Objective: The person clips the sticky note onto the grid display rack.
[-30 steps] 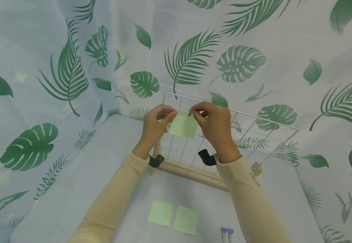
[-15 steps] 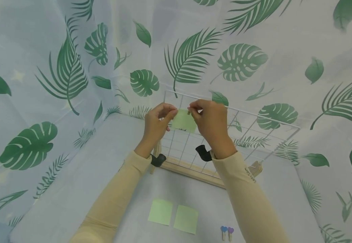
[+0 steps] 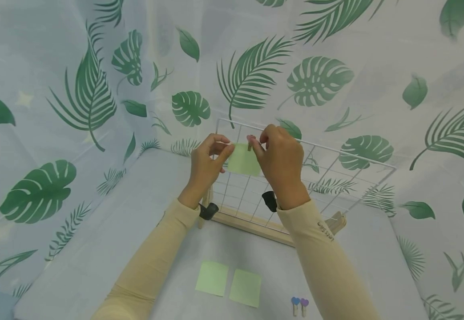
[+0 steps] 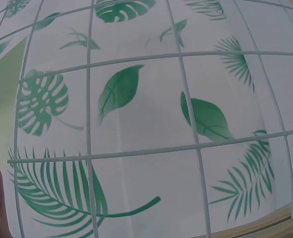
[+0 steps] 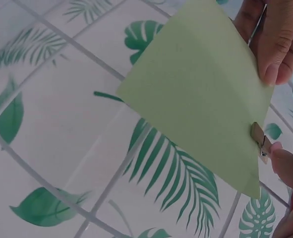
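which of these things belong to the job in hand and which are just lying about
In the job:
green note, pinched by the left hand
wooden clip at its edge, pinched by the right hand
wire grid behind the note, probably

Lying about or background:
two loose green notes on the table, likely spares
blue heart clip and purple heart clip, likely spares too
leaf-print sheet, just backdrop

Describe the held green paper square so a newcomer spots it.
Find the white wire grid. Before its upper part, the left hand holds a pale-green square paper note, a small wooden clip at its top edge. The two matching notes below lie flat, unclipped.
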A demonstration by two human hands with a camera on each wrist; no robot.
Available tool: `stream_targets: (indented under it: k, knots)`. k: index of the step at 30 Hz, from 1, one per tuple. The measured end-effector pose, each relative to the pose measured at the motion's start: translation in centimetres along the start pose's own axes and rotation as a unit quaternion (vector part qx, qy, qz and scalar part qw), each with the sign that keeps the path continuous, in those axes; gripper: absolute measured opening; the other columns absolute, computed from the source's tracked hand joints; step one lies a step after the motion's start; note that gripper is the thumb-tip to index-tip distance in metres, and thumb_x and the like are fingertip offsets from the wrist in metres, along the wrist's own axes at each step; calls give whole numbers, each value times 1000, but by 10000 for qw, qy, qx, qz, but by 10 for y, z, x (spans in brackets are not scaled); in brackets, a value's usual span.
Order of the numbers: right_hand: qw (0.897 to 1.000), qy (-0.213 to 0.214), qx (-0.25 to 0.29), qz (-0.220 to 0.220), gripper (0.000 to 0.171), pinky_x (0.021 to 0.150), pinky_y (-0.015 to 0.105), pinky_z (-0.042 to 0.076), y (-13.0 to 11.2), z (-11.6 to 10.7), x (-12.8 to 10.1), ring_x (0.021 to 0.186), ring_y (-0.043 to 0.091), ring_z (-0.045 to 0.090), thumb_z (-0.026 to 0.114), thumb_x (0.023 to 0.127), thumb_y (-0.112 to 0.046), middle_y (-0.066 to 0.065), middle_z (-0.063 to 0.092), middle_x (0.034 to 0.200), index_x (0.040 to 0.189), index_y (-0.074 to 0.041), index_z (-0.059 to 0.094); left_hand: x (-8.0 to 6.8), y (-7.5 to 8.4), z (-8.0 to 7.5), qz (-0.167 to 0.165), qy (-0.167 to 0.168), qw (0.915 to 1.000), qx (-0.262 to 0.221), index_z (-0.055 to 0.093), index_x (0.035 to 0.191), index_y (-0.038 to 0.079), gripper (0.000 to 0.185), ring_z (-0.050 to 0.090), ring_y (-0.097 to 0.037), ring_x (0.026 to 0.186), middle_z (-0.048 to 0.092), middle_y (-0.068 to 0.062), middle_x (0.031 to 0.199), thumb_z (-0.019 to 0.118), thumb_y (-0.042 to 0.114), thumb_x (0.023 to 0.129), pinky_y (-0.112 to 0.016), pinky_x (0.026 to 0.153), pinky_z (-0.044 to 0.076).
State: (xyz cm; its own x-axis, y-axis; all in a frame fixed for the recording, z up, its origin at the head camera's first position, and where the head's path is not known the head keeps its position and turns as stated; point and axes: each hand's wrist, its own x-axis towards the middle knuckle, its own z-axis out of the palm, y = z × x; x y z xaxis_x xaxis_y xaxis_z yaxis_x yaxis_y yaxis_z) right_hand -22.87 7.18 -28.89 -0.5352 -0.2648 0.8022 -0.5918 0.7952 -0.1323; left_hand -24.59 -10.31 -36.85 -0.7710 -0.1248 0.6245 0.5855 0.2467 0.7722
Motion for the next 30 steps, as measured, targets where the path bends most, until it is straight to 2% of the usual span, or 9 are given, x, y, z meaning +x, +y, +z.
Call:
stream_targets:
  k: [5, 9, 12, 16, 19, 25, 30]
  knots:
    - [9987, 56, 503, -116, 27, 51, 45, 49, 6, 1, -4, 57, 34, 59, 84, 97, -10, 19, 63, 68, 84, 6, 65, 0, 0, -1, 17, -17, 10000, 55, 67, 111, 1, 17, 76, -31, 82, 79, -16, 98, 76, 14, 104, -24, 48, 55]
    - [9951, -121, 967, -145, 15, 56, 45, 54, 9, -2, -8, 59, 33, 66, 79, 95, -1, 18, 67, 69, 87, 6, 70, 0, 1, -2, 20, -49, 9999, 94, 68, 109, 1, 17, 76, -31, 83, 79, -16, 98, 76, 14, 104, -25, 49, 56]
    - [9911, -281, 1302, -45, 9, 58, 40, 54, 12, -4, -12, 60, 31, 67, 76, 94, 2, 17, 69, 70, 88, 6, 72, -1, 2, -3, -30, -118, 9999, 95, 68, 109, 0, 16, 76, -31, 83, 77, -16, 100, 76, 13, 104, -24, 51, 57]
    - [9760, -560, 2079, 323, 6, 62, 22, 52, 17, -7, -19, 62, 29, 69, 74, 95, 3, 16, 73, 75, 91, 7, 73, -4, 2, -6, -12, -200, 9997, 120, 70, 111, -1, 16, 76, -30, 83, 77, -17, 105, 76, 13, 104, -25, 53, 59]
    - [9579, -826, 2662, 687, 4, 64, 11, 50, 20, -10, -24, 65, 26, 71, 74, 97, 4, 18, 76, 81, 95, 8, 74, -7, 1, -9, 24, -225, 9996, 184, 73, 114, -1, 18, 76, -30, 84, 78, -17, 108, 76, 13, 103, -26, 56, 60]
    - [9364, -1146, 3128, 1103, 7, 72, 11, 55, 23, -17, -36, 75, 2, 68, 73, 97, 6, 21, 76, 93, 103, 9, 74, -17, 3, -16, 0, -134, 9986, 515, 77, 117, 2, 22, 76, -27, 91, 79, -13, 111, 79, 17, 101, -32, 76, 62]
    - [9236, -1258, 3402, 1240, 12, 78, 13, 57, 26, -21, -46, 83, -3, 68, 72, 96, 9, 22, 76, 100, 109, 11, 73, -27, 7, -23, -16, -120, 9993, 366, 77, 118, 0, 25, 75, -28, 97, 79, -13, 114, 79, 17, 100, -37, 81, 61]
